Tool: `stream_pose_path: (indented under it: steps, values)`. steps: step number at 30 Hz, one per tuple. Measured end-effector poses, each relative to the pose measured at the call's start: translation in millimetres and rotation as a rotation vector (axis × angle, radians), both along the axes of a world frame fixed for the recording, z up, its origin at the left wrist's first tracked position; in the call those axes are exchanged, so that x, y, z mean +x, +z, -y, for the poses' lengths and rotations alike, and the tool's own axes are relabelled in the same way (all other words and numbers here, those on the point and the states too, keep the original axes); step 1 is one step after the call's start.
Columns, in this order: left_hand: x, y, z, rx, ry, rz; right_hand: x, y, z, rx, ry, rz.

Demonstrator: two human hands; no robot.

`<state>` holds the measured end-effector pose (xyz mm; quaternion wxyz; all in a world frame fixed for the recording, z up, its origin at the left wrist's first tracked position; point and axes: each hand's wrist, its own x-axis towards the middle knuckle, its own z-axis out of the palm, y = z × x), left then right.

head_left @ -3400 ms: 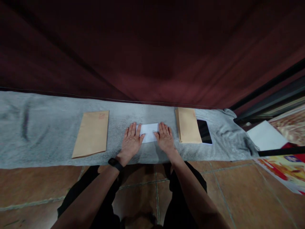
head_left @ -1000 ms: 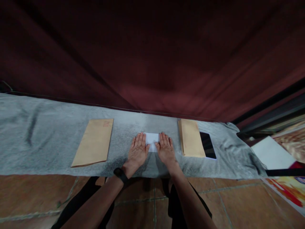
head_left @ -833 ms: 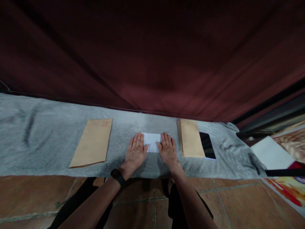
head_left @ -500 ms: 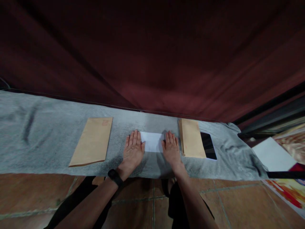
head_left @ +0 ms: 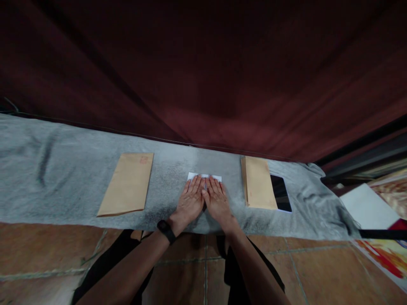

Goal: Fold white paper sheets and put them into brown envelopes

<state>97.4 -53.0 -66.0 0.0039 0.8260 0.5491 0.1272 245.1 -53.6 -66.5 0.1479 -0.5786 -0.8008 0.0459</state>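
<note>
A white sheet of paper (head_left: pixel 193 175) lies on the grey cloth, mostly covered by my hands; its upper edge and corners show. My left hand (head_left: pixel 191 199) rests flat on its left part, fingers stretched forward. Beside it, my right hand (head_left: pixel 216 201) lies flat on the right part, and the two thumbs meet in the middle. To the left is a brown envelope (head_left: pixel 127 184) with red print in one corner. On the right, a stack of brown envelopes (head_left: pixel 260 184) lies next to a dark-screened tablet (head_left: pixel 280 192), partly over its edge.
The grey cloth (head_left: pixel 76 169) covers a long narrow surface with a dark red curtain (head_left: pixel 203 84) hanging behind it. At the far right are a white board (head_left: pixel 369 205) and a colourful printed sheet (head_left: pixel 384 258). Tiled floor (head_left: pixel 178 279) shows in front.
Both hands have slid inward from the paper's two sides to its middle, now side by side and covering most of it. The view has shifted slightly.
</note>
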Motion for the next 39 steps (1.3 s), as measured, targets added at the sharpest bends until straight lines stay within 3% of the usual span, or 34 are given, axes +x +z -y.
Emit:
stream_pose_path:
  steps: [24,35,39]
  values:
    - [-14,3.8,-1,-0.040,0.204,0.026,35,3.4,-5,0.014,-0.127,0.140]
    - [-24,2.5,1,0.016,0.228,0.070,45,9.5,-6,0.000,-0.186,0.084]
    - [-22,9.7,1,0.032,0.248,0.072,33,16.1,-4,0.008,-0.114,0.009]
